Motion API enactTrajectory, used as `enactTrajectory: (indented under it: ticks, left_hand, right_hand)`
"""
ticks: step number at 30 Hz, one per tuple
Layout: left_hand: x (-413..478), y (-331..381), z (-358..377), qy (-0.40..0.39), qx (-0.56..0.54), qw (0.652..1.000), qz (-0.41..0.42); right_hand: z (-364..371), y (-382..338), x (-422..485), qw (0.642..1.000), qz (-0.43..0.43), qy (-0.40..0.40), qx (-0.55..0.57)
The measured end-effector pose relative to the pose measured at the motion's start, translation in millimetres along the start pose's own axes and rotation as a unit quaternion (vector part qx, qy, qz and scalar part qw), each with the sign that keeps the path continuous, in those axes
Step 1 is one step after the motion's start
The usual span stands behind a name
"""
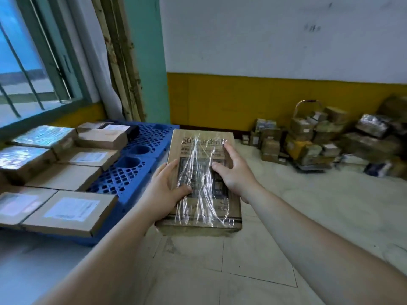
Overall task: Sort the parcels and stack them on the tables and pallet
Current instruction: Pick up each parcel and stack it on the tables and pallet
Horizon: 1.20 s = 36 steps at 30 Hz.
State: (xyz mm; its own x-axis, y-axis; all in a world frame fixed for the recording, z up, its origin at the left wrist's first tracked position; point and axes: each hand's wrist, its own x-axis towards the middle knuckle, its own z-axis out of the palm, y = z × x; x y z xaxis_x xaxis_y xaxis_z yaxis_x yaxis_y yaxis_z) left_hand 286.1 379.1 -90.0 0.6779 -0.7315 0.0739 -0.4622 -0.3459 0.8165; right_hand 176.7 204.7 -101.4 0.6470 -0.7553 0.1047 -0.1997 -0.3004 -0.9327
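Observation:
I hold a flat brown cardboard parcel (199, 150) with clear tape over its printed top, in the air above the floor, just right of the blue plastic pallet (141, 159). My left hand (164, 190) grips its left edge, thumb curled onto the top. My right hand (233, 170) lies on the right side of the top, fingers bent over the edge. Several flat cardboard parcels (70, 212) with white labels lie in rows on the pallet's left part.
A heap of unsorted parcels (326, 142) sits on the floor against the yellow and white wall at the right. A window (26, 69) and wooden poles (123, 62) stand behind the pallet. Pale tiled floor (286, 216) lies between me and the heap.

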Motion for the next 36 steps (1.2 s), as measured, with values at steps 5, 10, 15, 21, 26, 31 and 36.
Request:
enactTrajectory:
  ticks: [5, 10, 15, 21, 26, 31, 36]
  left_hand:
    - [83, 0, 15, 0.014, 0.016, 1.0, -0.005]
    - [154, 0, 16, 0.064, 0.015, 0.997, -0.042]
    - [189, -20, -13, 0.136, 0.002, 0.982, -0.128]
    - [196, -67, -58, 0.231, 0.018, 0.957, -0.175]
    - [200, -99, -93, 0.29, 0.015, 0.932, -0.215]
    - [192, -119, -103, 0.345, -0.002, 0.901, -0.264]
    - [181, -121, -94, 0.405, -0.017, 0.862, -0.305]
  right_hand:
    - [0, 18, 92, 1.0, 0.007, -0.027, 0.013]
    - [18, 20, 192, 0.995, -0.017, -0.092, 0.021]
    - [75, 0, 262, 0.981, -0.048, -0.186, 0.024]
    - [180, -16, 300, 0.954, -0.073, -0.292, -0.001]
    - [250, -37, 316, 0.927, -0.098, -0.363, -0.015]
    - [299, -48, 322, 0.888, -0.126, -0.441, -0.033]
    - [331, -50, 321, 0.835, -0.169, -0.522, -0.046]
